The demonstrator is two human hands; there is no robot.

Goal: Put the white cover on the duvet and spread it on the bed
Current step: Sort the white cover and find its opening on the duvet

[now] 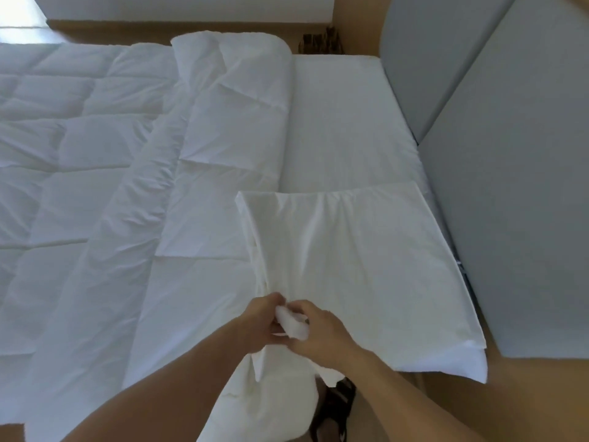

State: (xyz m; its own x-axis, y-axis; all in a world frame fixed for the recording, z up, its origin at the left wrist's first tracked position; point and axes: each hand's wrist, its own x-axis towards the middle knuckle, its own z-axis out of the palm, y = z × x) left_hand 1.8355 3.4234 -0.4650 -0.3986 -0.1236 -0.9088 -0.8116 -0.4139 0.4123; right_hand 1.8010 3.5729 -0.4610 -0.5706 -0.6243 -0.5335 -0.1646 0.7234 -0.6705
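Both hands are in tight at the near edge of the bed (pixel 344 122), pinching one small bunched corner of white cloth (pixel 294 325). The left hand (pixel 259 320) has its fingers curled in around the wad from one side. The right hand (pixel 323 334) closes on it from the other, fingertips folded over the top. The hands are almost touching, with the cloth squeezed between them.

I can't tell for sure whether that corner belongs to the white cover or to the filling inside; it is all white on white here.

The white cover (pixel 223 148) runs up the middle of the bed, smooth and marked with sharp fold creases, and ends in a loose roll at the far end. Just left of it the quilted duvet (pixel 63 138) lies flat, its stitched squares showing, filling the left side of the bed.

To the right of the hands sits a flat white piece (pixel 366 266), layered along its left edge and thicker at its near right corner. It lies on the bed close to the headboard. More white cloth hangs over the near edge below the wrists.

Beyond the flat piece the bed shows a bare, smooth white surface. The grey padded headboard (pixel 510 154) stands along the right. Brown floor (pixel 526 403) shows below it, and a dark sandal (pixel 341 406) peeks out under the hanging cloth.
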